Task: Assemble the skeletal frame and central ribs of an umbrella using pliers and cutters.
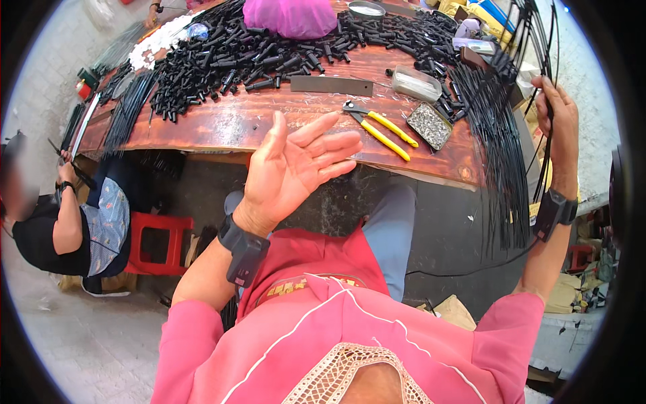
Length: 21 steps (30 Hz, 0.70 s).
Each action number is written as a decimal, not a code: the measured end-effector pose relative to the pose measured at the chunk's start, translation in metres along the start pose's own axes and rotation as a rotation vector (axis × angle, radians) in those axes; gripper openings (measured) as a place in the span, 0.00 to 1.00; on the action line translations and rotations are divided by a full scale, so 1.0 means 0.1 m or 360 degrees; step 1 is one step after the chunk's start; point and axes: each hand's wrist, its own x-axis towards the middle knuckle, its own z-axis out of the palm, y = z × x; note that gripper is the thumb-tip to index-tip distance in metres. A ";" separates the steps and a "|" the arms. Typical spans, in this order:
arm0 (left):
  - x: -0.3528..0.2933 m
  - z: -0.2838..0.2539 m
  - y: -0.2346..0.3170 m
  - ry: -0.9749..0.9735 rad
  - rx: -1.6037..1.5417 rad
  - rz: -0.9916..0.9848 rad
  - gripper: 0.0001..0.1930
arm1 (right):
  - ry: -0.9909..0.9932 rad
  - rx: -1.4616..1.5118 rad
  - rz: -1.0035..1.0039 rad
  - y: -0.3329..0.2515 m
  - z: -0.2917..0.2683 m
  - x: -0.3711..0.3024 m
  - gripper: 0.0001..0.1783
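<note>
My left hand (pixel 293 161) is held over the near table edge, palm up, fingers stretched out, nothing in it. Just beyond its fingertips lie cutters with yellow handles (pixel 390 131). At the far right my right hand (pixel 558 118) is raised, its fingers closed round several long, thin black strands (pixel 553 44) that run above and below it. Beside that hand, a thick pile of similar black strands (pixel 501 155) hangs over the table's right edge. A flat dark metal strip (pixel 331 85) lies beyond my left hand.
Short black tubes (pixel 222 60) heap across the wooden table (pixel 222 131), around a purple bag (pixel 289 17). A clear plastic box (pixel 416 84) and a tray of small metal pieces (pixel 429 126) sit at right. At left, another person (pixel 57 222) sits by a red stool (pixel 160 242).
</note>
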 end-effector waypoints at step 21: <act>-0.05 0.80 -0.07 -0.0012 0.1305 0.0336 0.23 | -0.1315 0.0091 0.0311 -1.07 1.51 -1.16 0.11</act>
